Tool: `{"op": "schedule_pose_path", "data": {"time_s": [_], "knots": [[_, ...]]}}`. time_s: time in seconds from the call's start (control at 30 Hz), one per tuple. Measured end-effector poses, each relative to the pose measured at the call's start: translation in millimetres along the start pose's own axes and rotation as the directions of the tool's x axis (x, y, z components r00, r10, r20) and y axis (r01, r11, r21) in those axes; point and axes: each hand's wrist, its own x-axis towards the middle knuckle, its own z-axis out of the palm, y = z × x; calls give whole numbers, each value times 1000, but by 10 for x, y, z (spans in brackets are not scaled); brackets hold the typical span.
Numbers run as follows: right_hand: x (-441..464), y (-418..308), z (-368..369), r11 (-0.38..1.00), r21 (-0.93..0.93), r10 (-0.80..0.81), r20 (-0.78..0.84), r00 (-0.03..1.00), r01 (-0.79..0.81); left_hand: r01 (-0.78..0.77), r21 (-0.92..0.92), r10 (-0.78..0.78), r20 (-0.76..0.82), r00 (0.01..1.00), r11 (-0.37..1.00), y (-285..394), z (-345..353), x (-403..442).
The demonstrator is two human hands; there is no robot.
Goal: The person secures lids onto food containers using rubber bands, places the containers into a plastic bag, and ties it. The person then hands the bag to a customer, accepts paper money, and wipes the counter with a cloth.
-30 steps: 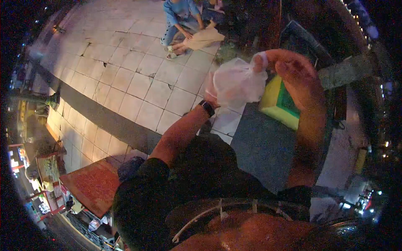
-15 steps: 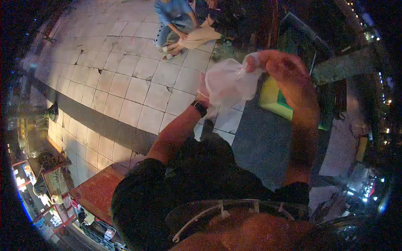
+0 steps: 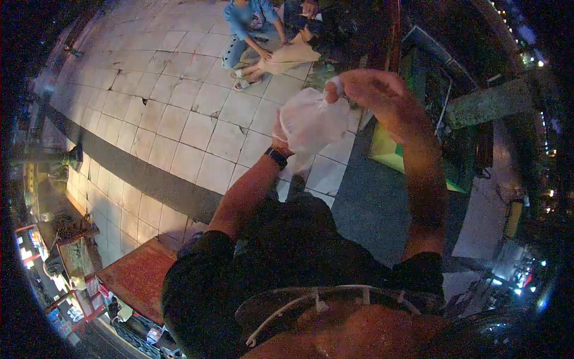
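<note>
A whitish, translucent plastic bag [image 3: 314, 122] hangs in front of me, bulging with something pinkish that I cannot make out. My right hand [image 3: 368, 93] pinches the gathered top of the bag, with its fingers curled. My left hand [image 3: 281, 133], below a dark wristwatch [image 3: 276, 158], is against the left side of the bag. Its fingers are mostly hidden behind the plastic, so their grip does not show.
On the pale tiled floor [image 3: 197, 128] a person in blue [image 3: 248, 24] crouches beside a tan cloth or bag [image 3: 290, 58]. A yellow and green box [image 3: 388, 146] stands at the right. A reddish tabletop [image 3: 140, 278] is at the lower left.
My right hand has moved left with the top of the bag, and the bag has shifted left too. My left hand has also moved a little left.
</note>
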Motion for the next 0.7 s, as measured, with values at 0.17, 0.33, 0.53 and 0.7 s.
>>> {"op": "schedule_pose_path", "data": {"time_s": [0.17, 0.33, 0.53, 0.7], "knots": [[74, -81, 33, 998, -62, 34, 42, 999, -32, -31, 470, 124, -169, 978, 882, 140, 52, -20], [172, -14, 90, 1000, 14, 2, 22, 1000, -2, -60, 136, 78, -130, 988, 989, 196, 77, -29], [300, -36, 45, 996, -83, -39, 64, 997, 44, -58, -163, 82, 148, 986, 985, 167, 202, -28], [421, 3, 11, 995, -84, -41, 73, 996, 48, -76, -64, 82, 113, 990, 995, 395, 24, -12]]}}
